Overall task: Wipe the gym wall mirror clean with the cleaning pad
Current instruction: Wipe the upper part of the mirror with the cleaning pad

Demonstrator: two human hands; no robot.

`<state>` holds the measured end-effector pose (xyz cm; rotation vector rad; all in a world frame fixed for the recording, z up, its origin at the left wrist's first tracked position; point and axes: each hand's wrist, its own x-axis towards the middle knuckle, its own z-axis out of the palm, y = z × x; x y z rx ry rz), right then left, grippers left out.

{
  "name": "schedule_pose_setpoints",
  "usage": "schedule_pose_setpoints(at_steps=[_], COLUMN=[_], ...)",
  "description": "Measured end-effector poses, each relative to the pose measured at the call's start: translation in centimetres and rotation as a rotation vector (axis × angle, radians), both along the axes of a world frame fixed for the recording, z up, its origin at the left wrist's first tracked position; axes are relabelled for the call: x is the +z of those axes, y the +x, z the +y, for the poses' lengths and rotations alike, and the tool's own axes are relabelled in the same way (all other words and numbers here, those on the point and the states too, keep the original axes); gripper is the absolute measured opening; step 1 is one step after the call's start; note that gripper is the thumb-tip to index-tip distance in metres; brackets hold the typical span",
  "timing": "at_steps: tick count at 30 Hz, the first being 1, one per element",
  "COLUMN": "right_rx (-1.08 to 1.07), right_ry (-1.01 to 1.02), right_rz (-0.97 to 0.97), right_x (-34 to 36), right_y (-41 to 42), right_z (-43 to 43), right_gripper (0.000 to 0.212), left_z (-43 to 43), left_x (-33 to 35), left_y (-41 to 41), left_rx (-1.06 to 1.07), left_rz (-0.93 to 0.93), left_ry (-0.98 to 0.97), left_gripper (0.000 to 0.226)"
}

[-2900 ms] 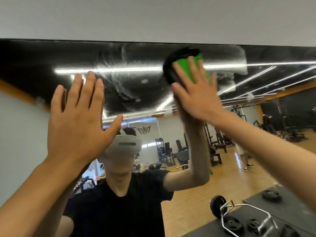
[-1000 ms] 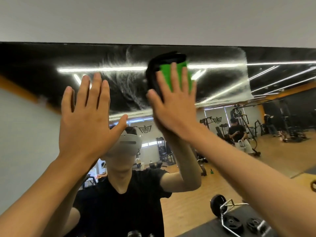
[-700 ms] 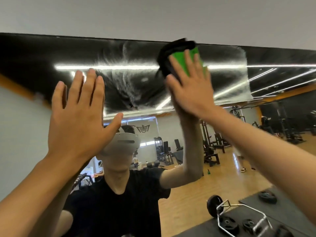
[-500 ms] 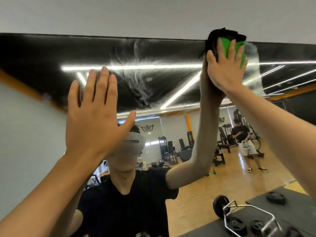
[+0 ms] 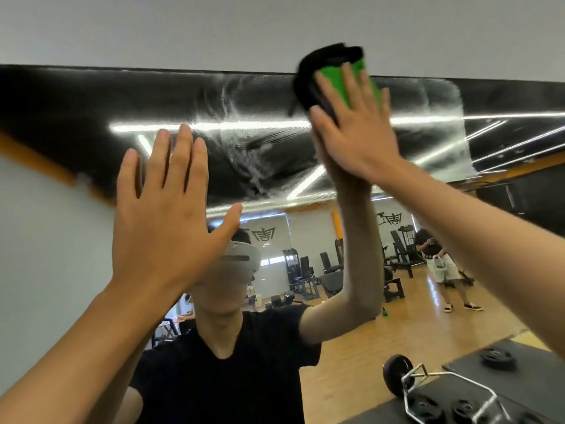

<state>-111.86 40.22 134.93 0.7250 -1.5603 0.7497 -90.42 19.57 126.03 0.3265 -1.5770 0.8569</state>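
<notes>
The wall mirror [image 5: 76,123] fills most of the view, and its top edge runs under a grey wall. My right hand [image 5: 351,130] presses the green and black cleaning pad [image 5: 331,81] flat against the glass at the mirror's top edge, fingers straight. Streaky wet smears [image 5: 241,142] cover the glass left of and below the pad. My left hand [image 5: 165,215] is flat against the mirror lower left, fingers spread, holding nothing.
The grey wall [image 5: 214,29] lies above the mirror. The glass reflects me in a black shirt [image 5: 232,377], gym machines [image 5: 305,270], a barbell with plates [image 5: 428,390] on dark mats, and another person [image 5: 440,264] standing on the wooden floor.
My right hand has slid the pad back and forth along the top of the mirror; from half a second ago it moved left. My left hand stayed flat on the glass.
</notes>
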Motion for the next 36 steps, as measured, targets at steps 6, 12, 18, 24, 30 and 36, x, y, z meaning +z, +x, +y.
schedule_pose_setpoints(at_steps=[6,12,18,24,30,36], right_rx=[0.012,0.048,0.032,-0.010,0.031,-0.025], right_ry=[-0.169,0.065,0.050,-0.209,-0.153,-0.178], right_rz=[-0.247,0.169,0.093,-0.307,-0.244,-0.120], right_x=[2.3,-1.6,-2.2,-4.8,-5.5,-4.1], right_y=[0.3,10.2,2.6,-8.8,-6.6,-6.6], right_z=[0.0,-9.9,-3.1,8.9,7.1,8.8], right_gripper=[0.064,0.060,0.060,0.065,0.068,0.057], left_z=[0.2,0.1,-0.2,0.0,0.0,0.1], left_x=[0.0,0.0,0.0,0.0,0.0,0.0], left_y=[0.0,-0.1,0.0,-0.1,-0.1,0.0], left_rx=[0.029,-0.011,-0.017,-0.012,-0.016,-0.020], left_rz=[-0.020,0.002,-0.014,-0.008,-0.015,-0.013], left_ry=[0.006,-0.007,-0.012,0.002,-0.001,0.000], left_gripper=[0.101,0.100,0.096,0.098,0.099,0.100])
